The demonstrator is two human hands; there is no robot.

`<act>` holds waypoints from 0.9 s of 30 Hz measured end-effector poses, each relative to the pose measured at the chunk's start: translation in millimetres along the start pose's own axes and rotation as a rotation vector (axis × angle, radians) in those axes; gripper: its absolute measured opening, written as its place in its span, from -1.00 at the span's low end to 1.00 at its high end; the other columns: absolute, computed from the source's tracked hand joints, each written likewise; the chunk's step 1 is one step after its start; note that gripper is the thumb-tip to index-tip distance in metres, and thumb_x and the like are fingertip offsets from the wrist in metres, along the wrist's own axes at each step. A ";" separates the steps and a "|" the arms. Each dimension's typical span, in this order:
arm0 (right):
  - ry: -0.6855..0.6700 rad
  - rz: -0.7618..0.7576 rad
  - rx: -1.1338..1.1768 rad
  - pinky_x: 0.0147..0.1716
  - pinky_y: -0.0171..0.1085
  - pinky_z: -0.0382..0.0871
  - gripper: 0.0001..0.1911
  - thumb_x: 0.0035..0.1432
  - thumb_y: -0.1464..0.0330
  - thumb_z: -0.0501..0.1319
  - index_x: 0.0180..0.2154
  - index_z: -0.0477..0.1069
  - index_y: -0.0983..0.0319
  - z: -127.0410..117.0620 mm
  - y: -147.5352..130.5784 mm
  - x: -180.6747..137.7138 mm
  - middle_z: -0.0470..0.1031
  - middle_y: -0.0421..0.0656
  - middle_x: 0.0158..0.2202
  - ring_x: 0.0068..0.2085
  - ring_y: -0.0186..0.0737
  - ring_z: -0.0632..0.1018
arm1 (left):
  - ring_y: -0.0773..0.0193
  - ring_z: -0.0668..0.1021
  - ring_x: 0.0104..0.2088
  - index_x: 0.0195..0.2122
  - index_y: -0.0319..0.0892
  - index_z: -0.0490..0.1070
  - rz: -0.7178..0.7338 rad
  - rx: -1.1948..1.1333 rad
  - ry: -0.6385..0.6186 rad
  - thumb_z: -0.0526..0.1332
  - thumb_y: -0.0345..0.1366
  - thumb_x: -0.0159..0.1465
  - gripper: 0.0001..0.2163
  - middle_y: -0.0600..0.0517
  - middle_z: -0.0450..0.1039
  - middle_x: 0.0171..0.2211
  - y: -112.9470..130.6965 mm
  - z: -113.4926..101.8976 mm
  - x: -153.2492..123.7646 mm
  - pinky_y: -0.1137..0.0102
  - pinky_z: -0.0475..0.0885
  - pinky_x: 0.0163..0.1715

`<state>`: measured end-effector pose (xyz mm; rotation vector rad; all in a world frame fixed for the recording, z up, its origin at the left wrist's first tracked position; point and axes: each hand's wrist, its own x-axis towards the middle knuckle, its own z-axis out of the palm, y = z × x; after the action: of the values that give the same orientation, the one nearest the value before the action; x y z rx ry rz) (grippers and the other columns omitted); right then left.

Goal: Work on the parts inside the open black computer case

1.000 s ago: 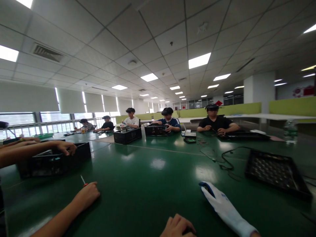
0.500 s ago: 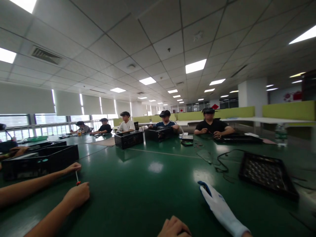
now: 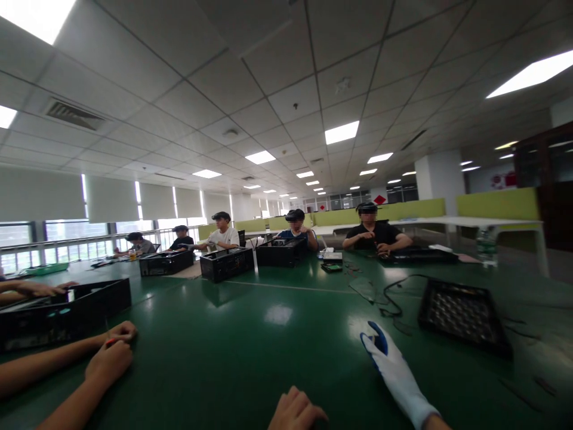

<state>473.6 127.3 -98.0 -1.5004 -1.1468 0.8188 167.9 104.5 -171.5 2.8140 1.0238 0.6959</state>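
My left hand (image 3: 295,412) shows at the bottom edge as a bare fist with the fingers curled under; whatever is inside it is hidden. My right hand (image 3: 391,367) wears a white glove with a blue fingertip and lies stretched out flat on the green table (image 3: 250,352), holding nothing. Both hands rest on bare tabletop. The nearest thing to the right hand is a black perforated tray (image 3: 463,313), a little beyond it to the right.
A neighbour's two bare hands (image 3: 111,352) meet on the left around a small red-handled screwdriver, beside a black crate (image 3: 62,313). Black cables (image 3: 394,298) lie mid-table. Further black crates (image 3: 226,263), a water bottle (image 3: 486,251) and several seated people line the far side.
The view has tilted up and shifted. The neighbour's hand with the screwdriver has drawn back to the left and the other hand has joined it. My own hands have hardly moved.
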 end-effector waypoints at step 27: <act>0.018 -0.006 -0.060 0.09 0.06 0.37 0.04 -0.03 -0.26 -0.05 0.29 0.17 0.29 1.8 0.6 5.5 0.47 0.14 0.11 0.12 0.23 0.49 | 0.15 0.55 -0.10 0.04 -0.22 0.43 -0.593 0.636 -0.133 0.19 -0.12 0.44 -0.70 -0.05 0.49 -0.09 -76.8 -215.8 118.2 0.11 0.49 -0.02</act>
<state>473.9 133.0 -98.7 -1.5499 -1.1712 0.7711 108.1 218.7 51.8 2.6655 2.2225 0.1178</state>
